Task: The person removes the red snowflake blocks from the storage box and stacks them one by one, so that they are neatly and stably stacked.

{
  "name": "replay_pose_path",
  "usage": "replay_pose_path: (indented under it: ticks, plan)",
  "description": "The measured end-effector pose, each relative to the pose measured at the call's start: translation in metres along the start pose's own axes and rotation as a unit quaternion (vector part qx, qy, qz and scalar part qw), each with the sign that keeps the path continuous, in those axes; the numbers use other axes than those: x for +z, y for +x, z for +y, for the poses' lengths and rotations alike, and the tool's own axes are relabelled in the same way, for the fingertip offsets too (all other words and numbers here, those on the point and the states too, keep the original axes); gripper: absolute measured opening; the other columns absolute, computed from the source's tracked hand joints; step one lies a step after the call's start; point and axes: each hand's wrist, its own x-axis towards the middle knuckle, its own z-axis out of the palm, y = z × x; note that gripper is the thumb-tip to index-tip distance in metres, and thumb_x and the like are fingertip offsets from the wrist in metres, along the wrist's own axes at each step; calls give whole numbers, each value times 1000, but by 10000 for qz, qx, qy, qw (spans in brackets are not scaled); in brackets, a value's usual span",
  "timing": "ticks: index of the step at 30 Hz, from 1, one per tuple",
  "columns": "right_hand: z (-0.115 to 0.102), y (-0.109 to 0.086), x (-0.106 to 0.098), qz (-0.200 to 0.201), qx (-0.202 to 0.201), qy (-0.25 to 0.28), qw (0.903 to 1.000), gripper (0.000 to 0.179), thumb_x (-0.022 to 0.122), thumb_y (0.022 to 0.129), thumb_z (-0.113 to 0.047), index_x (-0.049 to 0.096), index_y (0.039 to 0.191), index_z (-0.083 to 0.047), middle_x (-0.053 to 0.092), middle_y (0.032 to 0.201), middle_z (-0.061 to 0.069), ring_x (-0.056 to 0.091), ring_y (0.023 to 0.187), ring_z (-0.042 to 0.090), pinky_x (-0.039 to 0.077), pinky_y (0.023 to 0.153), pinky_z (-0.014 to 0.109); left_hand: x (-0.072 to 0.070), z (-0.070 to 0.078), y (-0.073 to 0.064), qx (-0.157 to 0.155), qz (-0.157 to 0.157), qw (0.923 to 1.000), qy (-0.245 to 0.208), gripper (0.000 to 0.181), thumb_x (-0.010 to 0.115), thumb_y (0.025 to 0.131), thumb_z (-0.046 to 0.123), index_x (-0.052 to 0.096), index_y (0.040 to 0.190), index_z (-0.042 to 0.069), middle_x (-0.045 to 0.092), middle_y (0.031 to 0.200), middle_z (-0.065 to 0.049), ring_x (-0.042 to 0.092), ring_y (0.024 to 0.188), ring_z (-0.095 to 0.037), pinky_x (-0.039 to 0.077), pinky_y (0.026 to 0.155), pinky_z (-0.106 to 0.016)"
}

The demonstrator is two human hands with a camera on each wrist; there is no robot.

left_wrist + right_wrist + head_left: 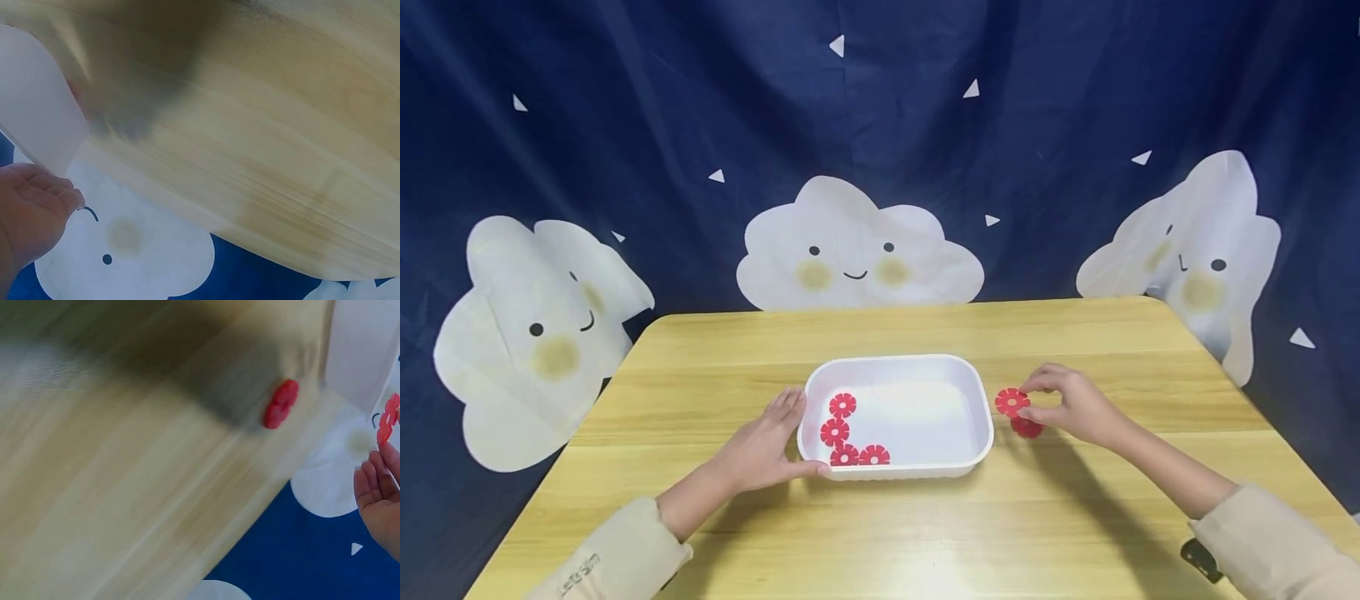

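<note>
A white tray (916, 463) stands on the table, with several red notched discs (835, 432) with holes in their centres lying along its left and near sides. My left hand (758, 446) rests against the tray's left end, thumb at the near corner and fingers along the outer wall. To the right of the tray, my right hand (1075, 407) pinches another red notched disc (1009, 402) between thumb and fingers, held above the table. Below it a further red disc (281, 404) lies on the wood, partly covered by the held one in the head view.
The wooden table (910, 542) has rounded far corners. Behind it hangs a dark blue curtain (880, 100) with white smiling clouds and small triangles. Shadows of both arms fall across the tabletop.
</note>
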Motion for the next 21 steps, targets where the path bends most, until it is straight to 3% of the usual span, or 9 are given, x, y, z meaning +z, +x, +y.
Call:
replay_pose_path:
  ticks: [9, 21]
  plan:
    - [16, -19, 12, 234, 267, -169, 9992, 20, 77, 68, -4, 70, 87, 0, 66, 87, 7, 62, 80, 26, 54, 71, 40, -1, 0, 0, -35, -66, 9999, 72, 107, 62, 71, 68, 34, 138, -11, 32, 145, -27, 30, 136, -41, 42, 99, -52]
    - [34, -33, 29, 351, 850, -24, 9958, 18, 77, 70, -6, 71, 86, -1, 68, 88, 9, 61, 79, 23, 54, 69, 26, -2, 1, 1, -62, -89, 9999, 56, 106, 62, 72, 66, 34, 138, -11, 32, 145, -27, 30, 136, -42, 39, 103, -52]
